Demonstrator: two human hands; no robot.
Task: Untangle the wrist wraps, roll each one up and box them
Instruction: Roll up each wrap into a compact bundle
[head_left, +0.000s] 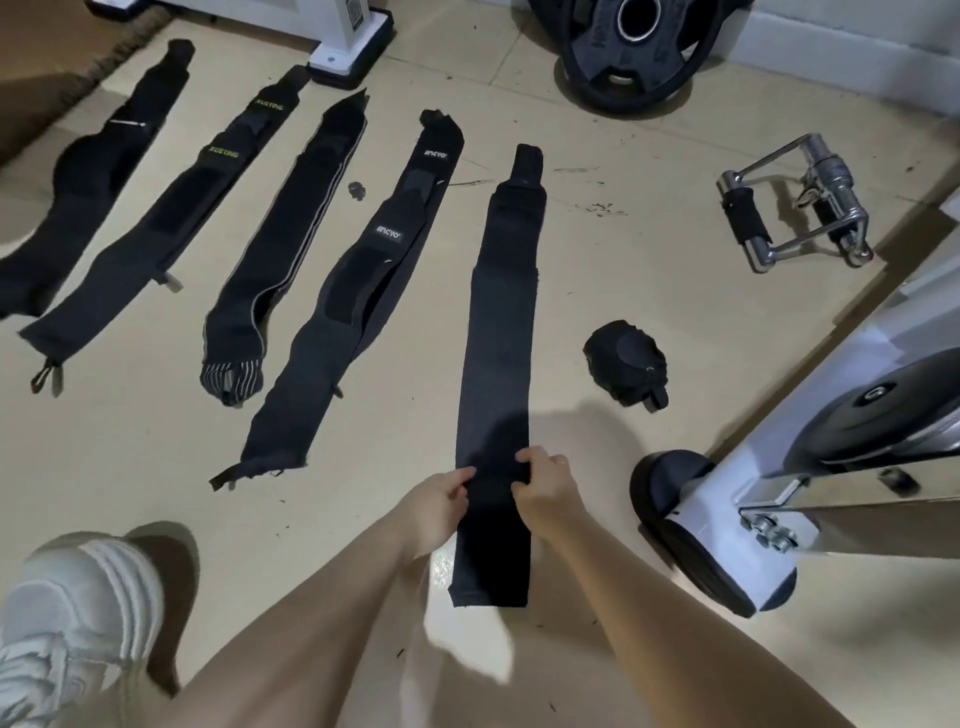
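Beige gym floor (649, 171) fills the whole shot, a bit scuffed and speckled with dirt. Five black wrist wraps are laid out flat in a row running from the left edge toward the middle: the far-left wrap (98, 171), the yellow-lettered wrap (171, 228), the grey-striped wrap (280, 249), the white-labelled wrap (363, 291) and the long plain wrap (498, 364) just right of centre. Both hands are on the near part of that last one. The left hand (436, 506) pinches its left edge, the right hand (545, 493) pinches its right edge, fingers curled onto the fabric. One rolled-up wrap (626, 366) sits on the floor to the right of it, apart from it. Upper right has a chrome cable handle (795, 202), top centre a black weight plate (634, 52), and a white machine base (753, 525) takes the lower right. A white sneaker (67, 613) is at lower left.
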